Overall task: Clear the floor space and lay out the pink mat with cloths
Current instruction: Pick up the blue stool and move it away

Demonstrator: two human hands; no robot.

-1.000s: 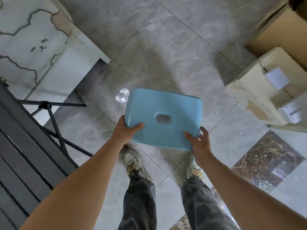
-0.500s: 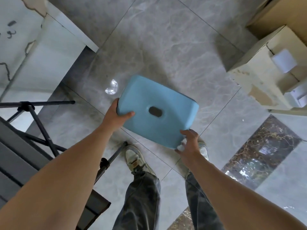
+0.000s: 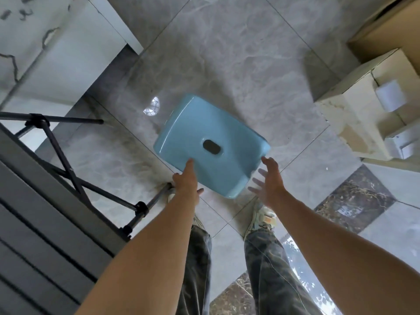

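A light blue plastic stool [image 3: 211, 144] with an oval hole in its seat is in the middle of the head view, over the grey marble floor [image 3: 227, 64]. My left hand [image 3: 186, 180] reaches to the seat's near left edge, its fingertips touching the rim and its fingers stretched out. My right hand [image 3: 269, 180] hovers just off the near right corner with its fingers spread and blurred, holding nothing. Whether the stool's legs rest on the floor is hidden under the seat. No pink mat or cloths are in view.
Cardboard boxes [image 3: 372, 110] stand at the right. A black folding stand [image 3: 75, 178] and a dark slatted panel [image 3: 41, 235] fill the left. A white wall panel [image 3: 45, 53] is at the upper left. My shoes [image 3: 263, 217] are just behind the stool.
Both hands gripped the stool's sides before; now the fingers have let go and spread. The stool has turned slightly and moved down and away from me.
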